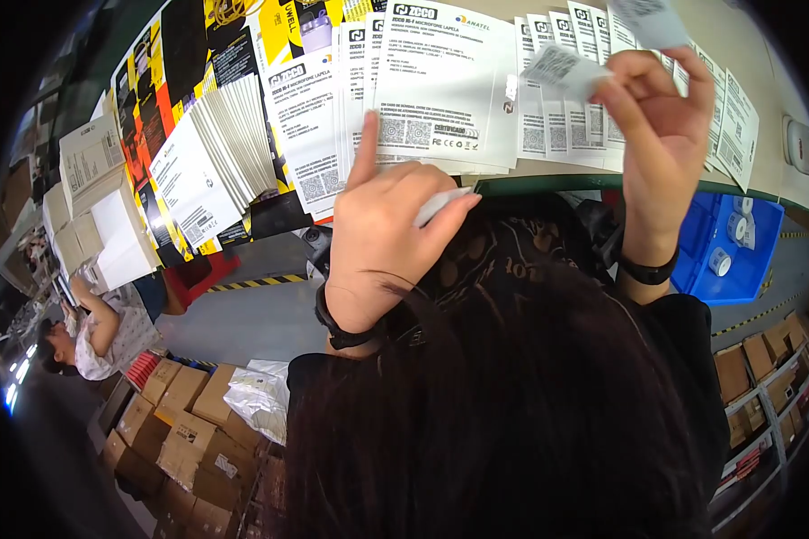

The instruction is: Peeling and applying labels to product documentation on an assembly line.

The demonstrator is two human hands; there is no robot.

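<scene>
My left hand (377, 225) stretches its index finger onto the front white printed card (445, 90), near its lower left corner. Between its thumb and curled fingers is a small whitish piece of paper (442, 205). To the right, my right hand (661, 126) is raised above the row of cards, its thumb and fingers pinching a white barcode label (562, 69). Another part of a label strip (652, 20) shows just above that hand; whether the two are joined I cannot tell. More overlapping white printed cards (297, 126) lie on both sides of the front one.
A fanned stack of white cards (211, 162) lies on yellow and black printed packaging (162, 99) at the left. A blue bin (724, 260) holds several white label rolls below the table's right side. Cardboard boxes (184, 440) and another person (108, 332) are at lower left.
</scene>
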